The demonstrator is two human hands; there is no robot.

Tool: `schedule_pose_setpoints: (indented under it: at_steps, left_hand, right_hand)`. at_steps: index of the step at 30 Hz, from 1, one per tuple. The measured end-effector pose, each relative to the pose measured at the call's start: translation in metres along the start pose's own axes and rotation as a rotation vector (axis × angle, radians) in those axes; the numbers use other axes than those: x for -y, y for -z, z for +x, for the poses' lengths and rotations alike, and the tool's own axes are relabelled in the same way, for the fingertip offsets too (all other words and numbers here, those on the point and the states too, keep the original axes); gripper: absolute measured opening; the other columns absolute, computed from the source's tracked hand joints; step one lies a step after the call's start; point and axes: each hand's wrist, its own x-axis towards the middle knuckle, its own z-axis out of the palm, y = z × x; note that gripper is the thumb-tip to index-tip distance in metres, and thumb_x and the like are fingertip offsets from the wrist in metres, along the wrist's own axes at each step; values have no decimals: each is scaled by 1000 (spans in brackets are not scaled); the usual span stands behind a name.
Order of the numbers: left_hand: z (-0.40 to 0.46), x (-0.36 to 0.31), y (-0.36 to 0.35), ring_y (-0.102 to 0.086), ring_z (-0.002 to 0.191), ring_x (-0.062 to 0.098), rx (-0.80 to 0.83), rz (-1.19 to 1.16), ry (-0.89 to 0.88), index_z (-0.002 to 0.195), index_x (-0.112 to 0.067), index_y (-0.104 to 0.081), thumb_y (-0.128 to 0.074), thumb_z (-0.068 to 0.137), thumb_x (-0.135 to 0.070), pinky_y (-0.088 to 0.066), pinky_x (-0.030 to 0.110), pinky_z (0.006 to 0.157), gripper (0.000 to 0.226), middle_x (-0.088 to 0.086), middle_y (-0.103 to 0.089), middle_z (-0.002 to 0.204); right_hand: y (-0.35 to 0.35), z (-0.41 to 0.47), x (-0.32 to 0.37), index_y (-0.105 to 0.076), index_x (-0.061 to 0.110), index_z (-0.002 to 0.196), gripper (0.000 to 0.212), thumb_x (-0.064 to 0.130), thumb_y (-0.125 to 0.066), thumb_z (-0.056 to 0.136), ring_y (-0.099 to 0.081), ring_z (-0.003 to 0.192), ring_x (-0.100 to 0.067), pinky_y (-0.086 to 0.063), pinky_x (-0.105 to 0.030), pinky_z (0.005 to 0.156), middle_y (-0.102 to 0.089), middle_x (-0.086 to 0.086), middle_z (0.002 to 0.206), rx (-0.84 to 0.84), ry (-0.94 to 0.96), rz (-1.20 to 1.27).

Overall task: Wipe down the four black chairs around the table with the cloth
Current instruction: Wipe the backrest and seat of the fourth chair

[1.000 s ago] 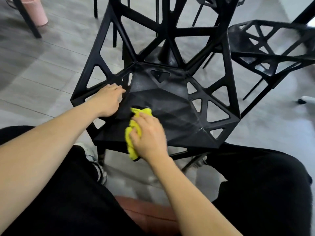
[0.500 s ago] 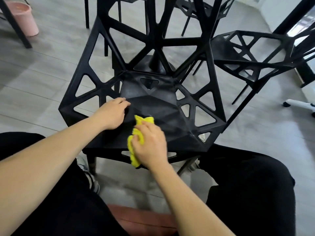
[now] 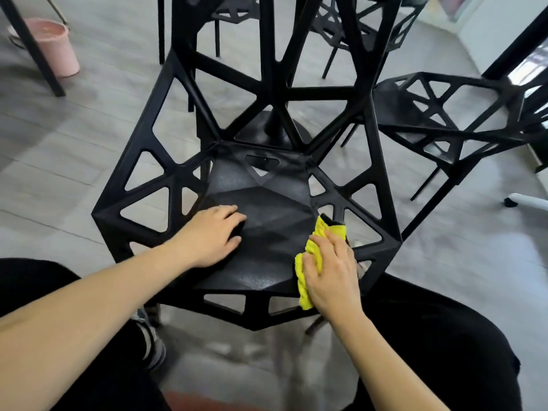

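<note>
On the chair (image 3: 261,221) seat, your left hand (image 3: 212,235) rests flat for bracing; your right hand (image 3: 332,271) presses the bunched cloth (image 3: 311,253) near its right edge.

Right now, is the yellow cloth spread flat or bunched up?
Bunched. The yellow cloth shows ridged folds beneath the right hand, which presses it onto the right side of the black chair seat.
</note>
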Motion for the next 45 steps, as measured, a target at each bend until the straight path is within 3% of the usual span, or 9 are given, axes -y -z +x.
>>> schedule_pose_setpoints:
  at_steps: [5, 11, 14, 17, 19, 23, 29, 36, 45]
  left_hand:
    - [12, 0, 7, -22, 150, 26, 69, 66, 59, 156, -27, -24, -43, 98, -57, -22, 39, 119, 68, 4, -16, 166]
    - [8, 3, 10, -11, 153, 21, 124, 1, 56, 158, -32, -18, -39, 98, -63, -11, 34, 124, 71, -2, -9, 168]
    - [11, 4, 13, -12, 153, 21, 140, -6, 60, 158, -33, -17, -24, 92, -71, -12, 35, 124, 76, -3, -7, 168]
    - [13, 6, 12, -26, 150, 26, 150, 11, 52, 155, -33, -29, -11, 78, -74, -23, 40, 122, 89, 0, -21, 165]
    - [14, 7, 14, -30, 148, 27, 146, -16, 49, 154, -33, -32, -15, 80, -74, -26, 41, 120, 86, 1, -26, 164]
    - [18, 7, 13, -10, 153, 23, 141, 14, 35, 157, -36, -13, 2, 69, -74, -11, 38, 123, 96, -3, -5, 167]
    - [19, 6, 15, -10, 152, 24, 125, 45, 12, 157, -30, -14, -41, 96, -64, -11, 39, 123, 75, 1, -4, 167]
    - [19, 2, 19, -6, 153, 24, 139, 45, -1, 158, -28, -13, -40, 98, -60, -6, 40, 124, 73, 3, -2, 168]
    - [17, 9, 17, -6, 152, 27, 107, 53, -8, 158, -26, -11, -36, 99, -61, -7, 43, 124, 73, 5, -2, 167]
  right_hand:
    - [-17, 37, 13, -54, 26, 140, 45, 36, -53, 97, -38, 136, -17, -24, -26, 114, -45, 3, 149, 215, 189, 14]
    - [-59, 145, 22, -53, 11, 140, 51, 32, -48, 94, -47, 128, -33, -39, -42, 107, -48, -13, 145, 91, 120, -102]
    - [-72, 192, 29, -57, 6, 128, 46, 27, -56, 88, -55, 112, -36, -45, -45, 94, -58, -16, 126, -12, 115, -252]
    - [-78, 230, 48, -58, 4, 117, 41, 28, -55, 84, -58, 100, -36, -43, -44, 92, -63, -16, 108, -27, 5, -452]
    - [-81, 243, 61, -54, 5, 120, 40, 29, -49, 89, -55, 106, -35, -38, -42, 97, -61, -16, 115, 46, -91, -527]
    - [-81, 252, 62, -50, 4, 123, 42, 31, -48, 91, -51, 114, -36, -36, -43, 99, -57, -17, 123, 36, -77, -552]
    - [-77, 256, 58, -58, 2, 120, 41, 29, -50, 90, -50, 113, -39, -36, -46, 97, -62, -19, 119, 13, -55, -352]
    - [-93, 256, 105, -62, 11, 119, 43, 35, -48, 87, -52, 112, -35, -41, -46, 96, -63, -13, 119, 157, 222, -99]
    - [-110, 274, 168, -59, 13, 121, 36, 31, -51, 91, -50, 115, -30, -38, -42, 98, -61, -9, 122, 305, 478, -185]
